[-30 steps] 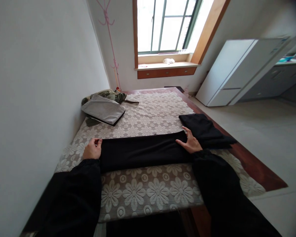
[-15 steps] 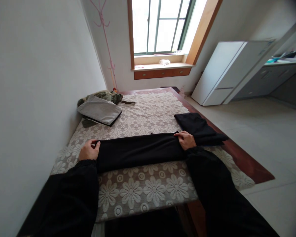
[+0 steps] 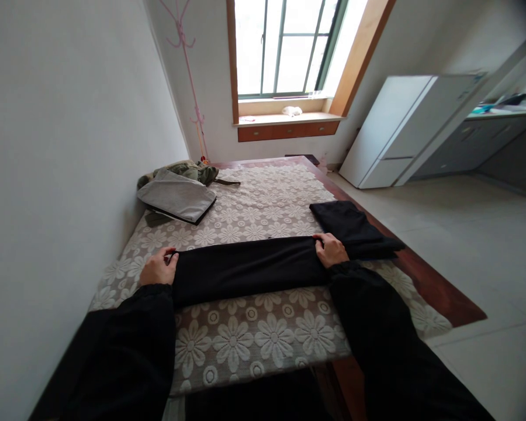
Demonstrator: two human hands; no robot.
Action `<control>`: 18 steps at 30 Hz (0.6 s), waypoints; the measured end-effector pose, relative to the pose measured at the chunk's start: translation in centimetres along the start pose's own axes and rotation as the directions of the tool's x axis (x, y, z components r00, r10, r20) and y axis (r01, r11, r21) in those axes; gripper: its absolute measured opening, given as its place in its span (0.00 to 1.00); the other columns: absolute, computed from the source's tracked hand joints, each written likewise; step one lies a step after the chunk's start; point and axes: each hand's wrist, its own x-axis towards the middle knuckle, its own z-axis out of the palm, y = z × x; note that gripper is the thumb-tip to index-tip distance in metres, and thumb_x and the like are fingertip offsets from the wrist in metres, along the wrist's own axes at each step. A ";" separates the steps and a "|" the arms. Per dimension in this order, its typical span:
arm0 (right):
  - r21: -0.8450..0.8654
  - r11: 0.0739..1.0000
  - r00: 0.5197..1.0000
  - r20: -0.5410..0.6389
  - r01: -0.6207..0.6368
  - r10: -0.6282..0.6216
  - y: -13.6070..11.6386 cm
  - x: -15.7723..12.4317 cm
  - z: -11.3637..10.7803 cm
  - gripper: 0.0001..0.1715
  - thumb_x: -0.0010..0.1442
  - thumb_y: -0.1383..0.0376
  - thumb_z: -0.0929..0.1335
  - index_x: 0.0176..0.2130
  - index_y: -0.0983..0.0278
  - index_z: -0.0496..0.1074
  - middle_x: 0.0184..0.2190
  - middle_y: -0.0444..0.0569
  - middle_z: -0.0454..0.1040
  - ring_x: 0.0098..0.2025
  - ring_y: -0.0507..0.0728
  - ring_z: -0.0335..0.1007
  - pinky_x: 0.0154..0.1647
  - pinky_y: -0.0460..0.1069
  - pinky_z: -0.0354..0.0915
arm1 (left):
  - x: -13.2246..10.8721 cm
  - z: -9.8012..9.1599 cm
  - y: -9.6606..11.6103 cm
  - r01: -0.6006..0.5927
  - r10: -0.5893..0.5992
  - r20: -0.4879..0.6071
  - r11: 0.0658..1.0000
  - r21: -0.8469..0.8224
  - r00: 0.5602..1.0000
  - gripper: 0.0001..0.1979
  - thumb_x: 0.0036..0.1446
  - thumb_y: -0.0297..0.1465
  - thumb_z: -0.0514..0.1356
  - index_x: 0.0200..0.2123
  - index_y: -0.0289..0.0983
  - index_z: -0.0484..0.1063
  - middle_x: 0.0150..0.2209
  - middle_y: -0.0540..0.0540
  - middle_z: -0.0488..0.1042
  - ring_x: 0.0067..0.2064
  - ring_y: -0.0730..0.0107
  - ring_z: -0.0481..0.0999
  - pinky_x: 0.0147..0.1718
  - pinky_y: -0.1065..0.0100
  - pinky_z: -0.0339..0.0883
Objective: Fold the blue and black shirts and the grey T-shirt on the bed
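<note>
A black garment (image 3: 249, 266), folded into a long flat strip, lies across the near part of the table; its exact kind cannot be told. My left hand (image 3: 160, 266) pinches its far left corner between thumb and fingers. At the far right corner, my right hand (image 3: 331, 250) is closed on the cloth in the same way. The strip looks taut between them, with faint creases towards the right. Just beyond my right hand rests a folded stack of dark clothes (image 3: 350, 225).
A patterned lace tablecloth (image 3: 274, 339) covers most of the reddish wooden table (image 3: 438, 292). Grey and olive clothes (image 3: 177, 196) are heaped at the far left by the wall. Behind stand a pink coat rack (image 3: 190, 76), a window sill (image 3: 272, 120) and a white fridge (image 3: 403, 126).
</note>
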 end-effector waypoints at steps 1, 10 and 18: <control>-0.014 1.000 1.000 0.008 -0.003 0.003 -0.1 -0.1 -0.1 0.19 0.63 0.65 0.63 0.47 0.61 0.80 0.48 0.54 0.78 0.46 0.63 0.75 0.51 0.55 0.69 | 0.0 -0.1 0.1 -0.005 0.005 0.006 1.000 0.013 1.000 0.15 0.61 0.41 0.60 0.48 0.45 0.78 0.40 0.44 0.82 0.44 0.56 0.80 0.42 0.62 0.71; -0.113 0.994 0.996 0.086 -0.013 0.023 -1.0 0.2 -0.6 0.19 0.63 0.68 0.63 0.48 0.59 0.80 0.49 0.53 0.76 0.45 0.62 0.75 0.48 0.53 0.69 | -0.2 -0.2 1.2 -0.048 0.048 0.019 0.999 0.010 0.999 0.12 0.63 0.36 0.59 0.46 0.43 0.78 0.39 0.45 0.82 0.43 0.59 0.79 0.45 0.63 0.70; -0.078 0.985 0.988 0.001 0.156 -0.156 -2.0 -1.4 -2.5 0.20 0.66 0.64 0.63 0.53 0.64 0.76 0.57 0.59 0.70 0.57 0.67 0.69 0.59 0.60 0.67 | -2.4 -2.1 2.3 -0.358 0.357 0.040 0.933 0.026 0.933 0.17 0.65 0.32 0.54 0.54 0.37 0.74 0.61 0.39 0.72 0.63 0.54 0.69 0.65 0.56 0.60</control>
